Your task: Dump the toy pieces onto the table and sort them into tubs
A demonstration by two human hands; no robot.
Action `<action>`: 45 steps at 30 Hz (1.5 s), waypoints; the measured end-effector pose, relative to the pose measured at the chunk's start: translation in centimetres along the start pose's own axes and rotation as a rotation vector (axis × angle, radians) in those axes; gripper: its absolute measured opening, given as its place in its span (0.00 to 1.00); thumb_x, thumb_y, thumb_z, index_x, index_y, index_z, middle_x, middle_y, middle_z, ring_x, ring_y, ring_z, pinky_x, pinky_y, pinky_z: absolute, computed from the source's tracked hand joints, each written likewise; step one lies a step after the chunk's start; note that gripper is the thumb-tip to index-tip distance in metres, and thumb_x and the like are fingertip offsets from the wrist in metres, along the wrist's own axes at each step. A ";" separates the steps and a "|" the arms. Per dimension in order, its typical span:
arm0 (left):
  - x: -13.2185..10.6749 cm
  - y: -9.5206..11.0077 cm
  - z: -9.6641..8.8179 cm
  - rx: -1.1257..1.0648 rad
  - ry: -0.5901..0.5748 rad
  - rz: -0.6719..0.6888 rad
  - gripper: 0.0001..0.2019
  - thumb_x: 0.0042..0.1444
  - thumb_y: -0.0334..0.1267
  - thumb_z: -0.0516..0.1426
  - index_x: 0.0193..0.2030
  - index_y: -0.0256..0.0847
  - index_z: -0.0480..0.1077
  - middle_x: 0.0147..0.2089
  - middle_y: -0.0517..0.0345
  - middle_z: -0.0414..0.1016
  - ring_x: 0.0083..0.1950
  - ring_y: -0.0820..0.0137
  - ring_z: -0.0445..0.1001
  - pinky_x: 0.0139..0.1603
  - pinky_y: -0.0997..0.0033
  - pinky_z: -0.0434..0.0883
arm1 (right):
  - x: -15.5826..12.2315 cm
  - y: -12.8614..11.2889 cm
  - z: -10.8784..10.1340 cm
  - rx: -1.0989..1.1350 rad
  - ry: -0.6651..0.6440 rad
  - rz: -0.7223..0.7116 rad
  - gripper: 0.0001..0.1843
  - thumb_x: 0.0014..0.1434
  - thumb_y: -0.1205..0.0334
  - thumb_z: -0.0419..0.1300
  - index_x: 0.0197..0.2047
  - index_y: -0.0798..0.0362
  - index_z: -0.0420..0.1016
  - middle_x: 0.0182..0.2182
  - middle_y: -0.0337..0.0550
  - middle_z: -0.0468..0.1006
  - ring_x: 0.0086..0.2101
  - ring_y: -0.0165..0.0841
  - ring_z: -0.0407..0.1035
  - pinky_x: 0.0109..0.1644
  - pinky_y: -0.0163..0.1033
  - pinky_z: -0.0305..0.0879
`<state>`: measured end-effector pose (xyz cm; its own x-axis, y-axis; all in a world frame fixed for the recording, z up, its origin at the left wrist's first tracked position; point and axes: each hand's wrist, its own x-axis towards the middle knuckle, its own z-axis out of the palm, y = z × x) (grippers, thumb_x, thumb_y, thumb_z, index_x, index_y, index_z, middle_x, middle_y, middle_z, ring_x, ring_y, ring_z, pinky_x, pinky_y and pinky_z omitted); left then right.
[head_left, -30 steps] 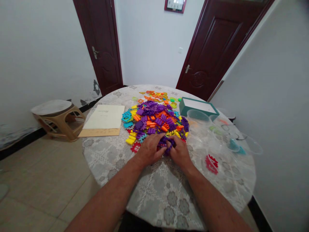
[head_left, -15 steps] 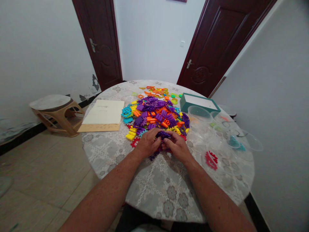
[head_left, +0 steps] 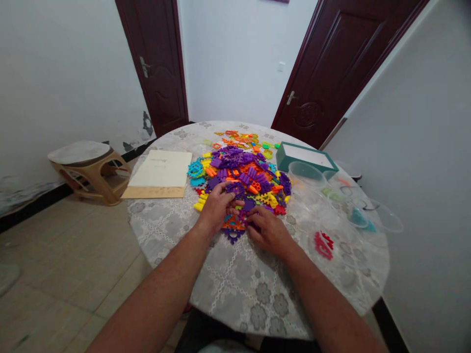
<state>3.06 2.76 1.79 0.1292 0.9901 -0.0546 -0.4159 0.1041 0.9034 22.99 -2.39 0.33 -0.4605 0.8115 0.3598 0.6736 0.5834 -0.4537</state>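
Observation:
My left hand (head_left: 218, 202) is at the near side of a heap of plastic building pieces (head_left: 224, 162). Between its thumb and forefinger it pinches a purple toothed building piece (head_left: 235, 189), while the other fingers are partly spread below. My right hand (head_left: 265, 228) rests low at the front edge of the heap, fingers curled in against the pieces; what they hold, if anything, is hidden. Between and below the hands lie an orange piece (head_left: 237, 223) and a purple triangular piece (head_left: 233, 237) with toothed edges. Yellow pieces (head_left: 199, 206) lie left of my left hand.
A cream board (head_left: 162, 169) lies on the left of the round table. Toward the right are a green-sided box (head_left: 305, 159), several clear plastic tubs (head_left: 386, 216) and red pieces (head_left: 324, 245). A stool (head_left: 88, 171) stands beyond the table's left edge.
My hands, close together around a purple piece before, have moved apart. My left hand has lifted the purple piece slightly forward; my right hand has lowered to the heap's front edge.

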 end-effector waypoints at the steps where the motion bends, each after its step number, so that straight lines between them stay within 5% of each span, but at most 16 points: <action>1: 0.0 0.0 0.0 -0.010 0.001 -0.004 0.25 0.58 0.35 0.61 0.62 0.43 0.65 0.46 0.54 0.78 0.36 0.66 0.85 0.23 0.75 0.77 | 0.1 0.3 0.0 0.058 0.058 0.017 0.08 0.64 0.65 0.59 0.44 0.51 0.79 0.46 0.49 0.78 0.46 0.40 0.73 0.52 0.45 0.70; 5: 0.0 0.1 0.2 -0.026 0.007 -0.052 0.23 0.58 0.33 0.61 0.61 0.42 0.66 0.44 0.55 0.77 0.35 0.66 0.85 0.24 0.74 0.78 | 0.4 1.9 -0.1 0.379 0.342 0.336 0.10 0.64 0.57 0.60 0.44 0.51 0.79 0.39 0.45 0.79 0.38 0.37 0.73 0.42 0.41 0.71; 8: -0.2 0.2 0.5 -0.017 -0.023 -0.119 0.23 0.58 0.33 0.61 0.60 0.41 0.66 0.41 0.56 0.77 0.34 0.66 0.84 0.25 0.73 0.79 | 0.5 2.4 -0.2 0.714 0.468 0.642 0.17 0.62 0.48 0.63 0.46 0.51 0.77 0.23 0.35 0.72 0.22 0.31 0.63 0.24 0.34 0.59; 10: -0.3 0.1 0.5 -0.006 -0.053 -0.150 0.22 0.59 0.33 0.61 0.60 0.42 0.66 0.41 0.56 0.77 0.34 0.66 0.84 0.26 0.72 0.80 | 0.5 2.4 -0.2 0.893 0.517 0.701 0.20 0.59 0.45 0.65 0.47 0.51 0.75 0.19 0.30 0.67 0.19 0.28 0.57 0.21 0.32 0.52; 14: -0.5 -0.4 0.5 0.002 -0.104 -0.165 0.23 0.60 0.34 0.61 0.62 0.42 0.65 0.42 0.55 0.78 0.35 0.66 0.85 0.28 0.71 0.80 | 0.5 1.9 -0.1 0.999 0.454 0.664 0.19 0.57 0.46 0.68 0.43 0.50 0.74 0.19 0.29 0.68 0.18 0.27 0.57 0.20 0.32 0.52; 17: -0.7 -0.6 0.6 0.019 -0.144 -0.175 0.25 0.61 0.36 0.62 0.63 0.43 0.64 0.42 0.54 0.80 0.36 0.66 0.85 0.31 0.70 0.81 | 0.6 1.4 0.0 0.872 0.368 0.638 0.17 0.59 0.45 0.66 0.43 0.50 0.77 0.19 0.31 0.69 0.18 0.29 0.60 0.22 0.33 0.56; 21: -1.0 -0.4 0.9 0.108 -0.177 -0.184 0.25 0.61 0.35 0.62 0.64 0.42 0.64 0.41 0.51 0.82 0.36 0.67 0.84 0.33 0.69 0.82 | 0.6 1.2 -0.2 0.540 0.380 0.487 0.15 0.62 0.49 0.63 0.44 0.50 0.82 0.33 0.41 0.82 0.33 0.36 0.74 0.40 0.40 0.71; 24: -1.1 -0.4 1.0 0.193 -0.183 -0.164 0.25 0.61 0.33 0.62 0.64 0.42 0.64 0.39 0.52 0.82 0.35 0.68 0.83 0.33 0.69 0.81 | 0.5 1.2 -0.3 0.388 0.370 0.351 0.14 0.65 0.52 0.61 0.44 0.50 0.84 0.41 0.45 0.83 0.43 0.39 0.76 0.51 0.43 0.70; 35: -1.6 -0.1 1.1 0.411 -0.234 -0.113 0.24 0.63 0.42 0.61 0.65 0.45 0.64 0.27 0.62 0.77 0.24 0.71 0.77 0.26 0.75 0.74 | 0.4 1.3 -0.2 0.344 0.291 0.379 0.16 0.68 0.49 0.59 0.37 0.50 0.82 0.32 0.40 0.80 0.35 0.37 0.72 0.42 0.39 0.66; 45: -1.1 -0.2 1.1 0.385 -0.111 -0.047 0.18 0.64 0.44 0.57 0.59 0.45 0.67 0.28 0.63 0.76 0.22 0.71 0.75 0.22 0.75 0.72 | 0.3 1.0 -0.3 0.245 0.270 0.275 0.20 0.74 0.51 0.51 0.39 0.51 0.80 0.35 0.44 0.79 0.38 0.37 0.73 0.44 0.40 0.67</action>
<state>3.98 1.51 2.16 0.2455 0.9667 -0.0721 -0.0426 0.0851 0.9955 23.71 -1.56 0.20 -0.0951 0.9185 0.3839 0.5784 0.3649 -0.7296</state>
